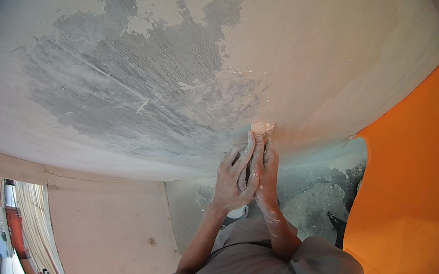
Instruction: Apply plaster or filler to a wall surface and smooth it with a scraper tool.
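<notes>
Both of my hands are pressed together on a scraper (262, 127), whose short, wide blade pokes out past my fingertips against the wall. My left hand (231, 181), dusted white, closes in from the left with its fingers stretched along the tool. On the other side my right hand (267, 175) grips it, fingers pointing up at the blade. Most of the handle is hidden between the palms. The wall (322, 56) is pale and smooth, with a large grey rough patch (144, 69) where the coating is gone; the blade sits just right of this patch, near ragged flakes.
An orange sheet (417, 183) hangs along the right side. Below the hands, the floor (315, 199) is strewn with pale dust and debris. A low pinkish wall (110, 223) stands at lower left, with rooftops and sky beyond it.
</notes>
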Tool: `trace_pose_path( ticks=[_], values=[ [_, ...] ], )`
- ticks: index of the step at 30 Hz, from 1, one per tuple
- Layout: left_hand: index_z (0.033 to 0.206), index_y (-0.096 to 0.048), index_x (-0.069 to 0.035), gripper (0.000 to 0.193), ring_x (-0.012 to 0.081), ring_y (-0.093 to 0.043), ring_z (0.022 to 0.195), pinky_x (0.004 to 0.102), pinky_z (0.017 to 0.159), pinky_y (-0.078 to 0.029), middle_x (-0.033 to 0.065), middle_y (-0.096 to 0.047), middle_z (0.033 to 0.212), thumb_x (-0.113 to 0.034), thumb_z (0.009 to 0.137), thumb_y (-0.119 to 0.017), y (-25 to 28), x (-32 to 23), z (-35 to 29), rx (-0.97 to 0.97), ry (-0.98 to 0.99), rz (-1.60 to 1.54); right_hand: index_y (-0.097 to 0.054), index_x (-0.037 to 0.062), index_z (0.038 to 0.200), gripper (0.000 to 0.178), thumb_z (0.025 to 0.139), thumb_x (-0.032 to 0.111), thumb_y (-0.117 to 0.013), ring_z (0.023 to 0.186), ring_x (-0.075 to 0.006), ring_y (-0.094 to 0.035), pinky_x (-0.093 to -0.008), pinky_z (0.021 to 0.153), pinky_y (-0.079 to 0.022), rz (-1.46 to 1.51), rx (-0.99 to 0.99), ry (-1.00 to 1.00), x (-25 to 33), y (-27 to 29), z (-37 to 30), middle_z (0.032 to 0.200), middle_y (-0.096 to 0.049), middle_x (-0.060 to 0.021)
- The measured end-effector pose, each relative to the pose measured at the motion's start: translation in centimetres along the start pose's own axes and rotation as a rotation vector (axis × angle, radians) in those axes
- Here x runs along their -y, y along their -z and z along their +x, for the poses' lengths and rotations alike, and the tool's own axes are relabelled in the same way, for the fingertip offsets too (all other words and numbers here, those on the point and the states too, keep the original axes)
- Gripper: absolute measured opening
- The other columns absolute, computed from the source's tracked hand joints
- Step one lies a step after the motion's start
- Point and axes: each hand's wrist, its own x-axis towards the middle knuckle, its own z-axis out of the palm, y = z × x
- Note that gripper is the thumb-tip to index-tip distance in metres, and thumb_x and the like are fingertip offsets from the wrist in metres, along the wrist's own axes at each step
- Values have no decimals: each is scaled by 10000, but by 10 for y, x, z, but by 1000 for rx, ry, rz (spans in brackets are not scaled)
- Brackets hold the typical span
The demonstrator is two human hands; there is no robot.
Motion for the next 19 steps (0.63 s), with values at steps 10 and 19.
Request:
trace_pose_path(
  ticks=[10,19],
  values=[
    [1553,-365,71,658,410,-601,1168,420,1000,-473,286,-563,1335,-258,1000,-499,-17,2,-1,-48,9,-55,-612,-18,1065,294,1095,255,-505,758,-126,-548,-306,693,-482,-251,28,45,9,12,4,845,-627,-66],
    [1559,-301,111,689,444,-568,1239,443,1056,-444,313,-530,1392,-303,1036,-470,-24,-1,-3,-32,39,-50,-641,-9,1167,292,1085,242,-518,796,-208,-622,-340,764,-511,-329,75,43,14,20,9,963,-721,-119]
  ],
)
